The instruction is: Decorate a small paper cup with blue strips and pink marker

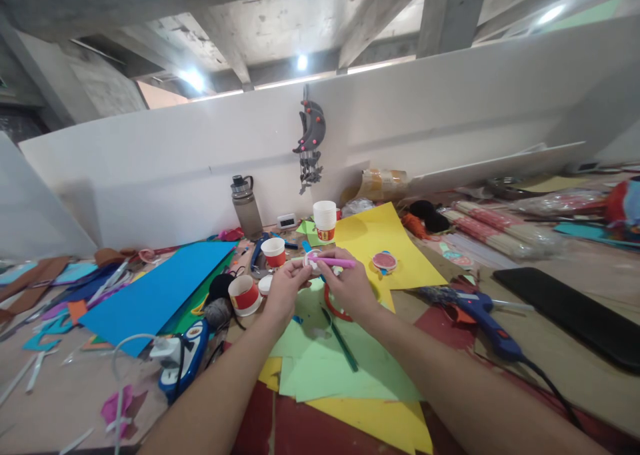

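Observation:
My left hand [289, 287] pinches a small white round piece [311, 257] by its edge, with a blue strip [307, 247] showing behind it. A pink marker [340, 263] is in the fingers of my right hand [350, 285], its tip end over the round piece. Whether the tip touches it, I cannot tell. Below both hands lie light green paper sheets [320, 361], a dark green pencil-like stick [343, 343] and a red-orange ring of tape [330, 303] partly hidden by my right hand. A pink-centred disc with blue tabs [384, 261] rests on yellow paper [410, 255].
Paper cups [245, 295] stand left of my hands, with a stack of cups [325, 218] behind. A glue gun [487, 321] with its cord lies right, near a black slab [570, 315]. Left are blue card [165, 288], a power strip [185, 361] and a bottle [247, 208].

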{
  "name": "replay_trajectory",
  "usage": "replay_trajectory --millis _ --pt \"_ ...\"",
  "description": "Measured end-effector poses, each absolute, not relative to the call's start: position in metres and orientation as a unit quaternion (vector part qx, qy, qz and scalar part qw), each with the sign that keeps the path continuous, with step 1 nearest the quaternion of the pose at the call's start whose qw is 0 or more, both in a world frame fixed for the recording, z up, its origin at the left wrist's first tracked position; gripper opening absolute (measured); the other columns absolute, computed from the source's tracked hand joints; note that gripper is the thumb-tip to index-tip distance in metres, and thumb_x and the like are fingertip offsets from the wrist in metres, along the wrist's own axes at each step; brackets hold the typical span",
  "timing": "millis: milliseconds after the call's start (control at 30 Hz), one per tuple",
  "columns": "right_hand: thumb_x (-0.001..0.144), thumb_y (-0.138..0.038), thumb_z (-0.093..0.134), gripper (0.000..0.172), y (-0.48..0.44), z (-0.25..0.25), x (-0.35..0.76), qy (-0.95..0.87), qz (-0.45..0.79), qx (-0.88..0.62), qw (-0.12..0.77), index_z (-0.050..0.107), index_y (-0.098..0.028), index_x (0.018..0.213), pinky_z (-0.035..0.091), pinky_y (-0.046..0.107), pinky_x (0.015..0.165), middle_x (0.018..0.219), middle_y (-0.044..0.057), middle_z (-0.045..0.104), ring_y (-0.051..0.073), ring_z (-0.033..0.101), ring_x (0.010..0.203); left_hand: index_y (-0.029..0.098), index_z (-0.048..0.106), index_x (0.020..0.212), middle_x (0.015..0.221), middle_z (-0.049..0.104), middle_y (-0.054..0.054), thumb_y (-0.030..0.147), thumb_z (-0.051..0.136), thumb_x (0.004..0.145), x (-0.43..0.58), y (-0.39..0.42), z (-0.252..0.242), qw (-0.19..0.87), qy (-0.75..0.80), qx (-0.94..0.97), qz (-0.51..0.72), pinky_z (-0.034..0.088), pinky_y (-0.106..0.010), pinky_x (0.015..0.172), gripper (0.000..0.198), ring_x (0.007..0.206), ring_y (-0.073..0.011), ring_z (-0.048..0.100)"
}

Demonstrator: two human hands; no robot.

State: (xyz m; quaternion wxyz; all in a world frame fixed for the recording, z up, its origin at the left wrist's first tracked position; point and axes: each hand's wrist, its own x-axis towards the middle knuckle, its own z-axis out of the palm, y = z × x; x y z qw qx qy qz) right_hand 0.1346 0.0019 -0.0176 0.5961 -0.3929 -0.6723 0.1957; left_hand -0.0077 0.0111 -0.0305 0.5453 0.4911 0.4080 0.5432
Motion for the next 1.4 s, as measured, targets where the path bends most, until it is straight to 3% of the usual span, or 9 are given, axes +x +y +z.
replay_trajectory --millis 200,833,1133,1400 --pt "0.084 -0.038 0.054 0.02 0.0029 -0.017 0.1371 -0.657 0.194 -0.422 0.594 0.064 -0.022 0.09 0.045 0.04 0.085 0.094 0.006 0.067 0.023 0.06 0.092 0.016 0.067 0.094 0.09 0.071 -0.009 0.038 0.072 0.068 -0.0081 0.0095 -0.0292 0.549 0.397 0.498 0.541 0.042 -0.024 0.067 0.035 0.079 -0.0158 0.064" --pt "0.083 -0.036 0.055 0.017 0.0003 -0.0142 0.1368 -0.663 0.212 -0.392 0.602 0.064 -0.022 0.088 0.046 0.038 0.084 0.093 0.005 0.067 0.022 0.061 0.092 0.016 0.067 0.091 0.084 0.071 -0.008 0.04 0.074 0.065 -0.0062 0.0085 -0.0278 0.556 0.397 0.49 0.541 0.042 -0.023 0.064 0.036 0.075 -0.0156 0.064" --pt "0.082 -0.036 0.056 0.017 0.002 -0.0112 0.1405 -0.599 0.241 -0.396 0.653 0.062 -0.02 0.086 0.048 0.036 0.078 0.084 0.005 0.066 0.021 0.061 0.083 0.017 0.065 0.096 0.097 0.069 -0.009 0.041 0.075 0.064 -0.0083 0.0106 -0.0284 0.595 0.395 0.429 0.553 0.043 -0.023 0.063 0.041 0.079 -0.0167 0.065" --pt "0.082 -0.037 0.055 0.018 0.002 -0.0122 0.1387 -0.618 0.247 -0.389 0.638 0.063 -0.022 0.088 0.049 0.037 0.08 0.089 0.006 0.067 0.022 0.062 0.087 0.017 0.066 0.094 0.101 0.068 -0.009 0.039 0.075 0.063 -0.0094 0.0132 -0.028 0.59 0.4 0.426 0.557 0.044 -0.022 0.064 0.039 0.086 -0.0182 0.065"
